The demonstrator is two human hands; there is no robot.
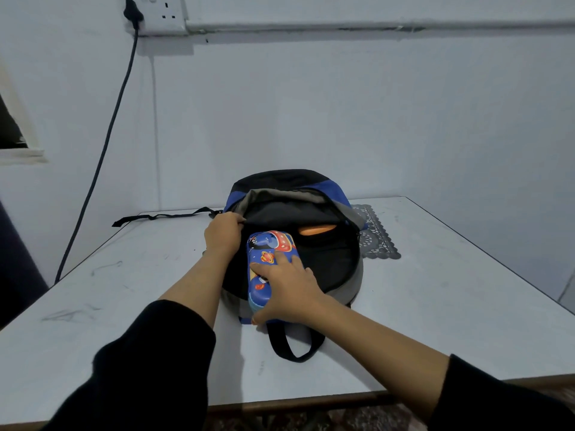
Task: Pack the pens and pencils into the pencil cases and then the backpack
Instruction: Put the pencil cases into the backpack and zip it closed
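Note:
A black, blue and grey backpack (339, 269) lies on the white table with its main compartment unzipped and gaping. My left hand (222, 233) grips the left edge of the opening and holds it apart. My right hand (287, 289) holds a blue pencil case (269, 247) printed with planets and a red rocket, thumb under its near end and fingers spread on top. The case's far end sits inside the opening. Deeper in the bag an orange object (317, 229) shows partly; the rest of it is hidden. No loose pens or pencils are visible.
The white table (435, 306) runs up to a pale wall. A grey lace mat (378, 237) lies behind the bag on the right. The backpack's black strap (161, 216) trails left, its carry loop (292, 343) points toward me. A black cable (102, 157) hangs from a wall socket.

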